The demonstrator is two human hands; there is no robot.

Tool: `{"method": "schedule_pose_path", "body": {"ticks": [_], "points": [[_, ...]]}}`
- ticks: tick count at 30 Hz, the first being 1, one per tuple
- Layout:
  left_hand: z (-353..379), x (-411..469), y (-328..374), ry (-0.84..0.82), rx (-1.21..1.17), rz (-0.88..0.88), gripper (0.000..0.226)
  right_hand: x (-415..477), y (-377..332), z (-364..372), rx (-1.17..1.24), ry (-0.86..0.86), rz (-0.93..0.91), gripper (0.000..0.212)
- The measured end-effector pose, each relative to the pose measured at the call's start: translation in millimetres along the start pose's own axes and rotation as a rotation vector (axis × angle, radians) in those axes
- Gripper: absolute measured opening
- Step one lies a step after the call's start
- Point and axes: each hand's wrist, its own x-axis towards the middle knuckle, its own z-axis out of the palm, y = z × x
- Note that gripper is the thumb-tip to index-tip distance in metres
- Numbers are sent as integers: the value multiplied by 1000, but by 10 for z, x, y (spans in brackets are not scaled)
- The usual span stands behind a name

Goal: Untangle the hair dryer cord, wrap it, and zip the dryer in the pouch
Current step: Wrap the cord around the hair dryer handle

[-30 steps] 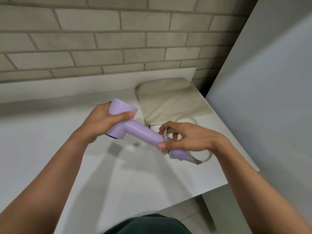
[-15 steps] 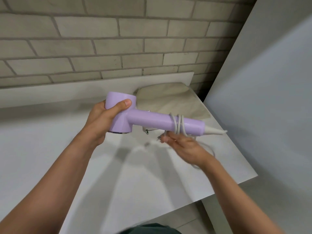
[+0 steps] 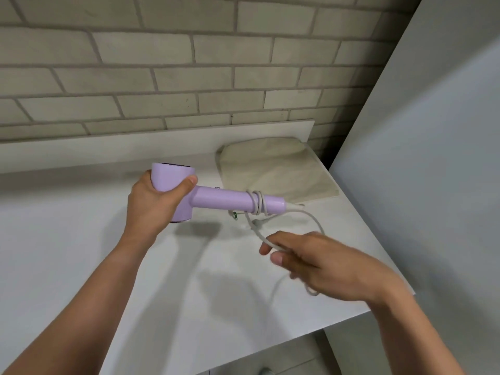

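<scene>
My left hand [image 3: 154, 204] grips the head of a lilac hair dryer [image 3: 216, 197], held above the white counter with its handle pointing right. A few turns of the pale cord [image 3: 315, 221] are wound around the handle near its end. From there the cord loops down and right into my right hand [image 3: 316, 263], which pinches it below the handle. A beige fabric pouch [image 3: 273, 171] lies flat on the counter behind the dryer. Its zipper pull shows just under the handle.
The white counter [image 3: 81, 239] ends at a front edge and a right corner near my right wrist. A brick wall stands behind it. A grey panel [image 3: 419, 158] rises close on the right.
My right hand has dropped away from under the handle, down and to the right, drawing a length of cord out with it. The dryer stays nearly level in my left hand.
</scene>
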Motion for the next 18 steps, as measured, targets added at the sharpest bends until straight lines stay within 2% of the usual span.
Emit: {"method": "schedule_pose_path", "body": {"ticks": [2, 4, 7, 10, 14, 18], "points": [[-20, -25, 22, 4, 67, 39, 58, -27, 4, -143, -68, 60, -26, 19], [-49, -45, 33, -15, 135, 85, 56, 16, 65, -260, -211, 222, -86, 18], [-105, -89, 31, -104, 162, 146, 56, 133, 151, -395, -387, 479, -138, 22], [-174, -155, 53, -219, 126, 168, 56, 277, 157, -493, -478, 636, -213, 27], [-269, -230, 105, -354, 48, 205, 62, 542, 326, -547, -411, 679, -287, 24], [-312, -262, 125, -369, -109, 167, 56, 798, 643, -397, -274, 630, -280, 26]]}}
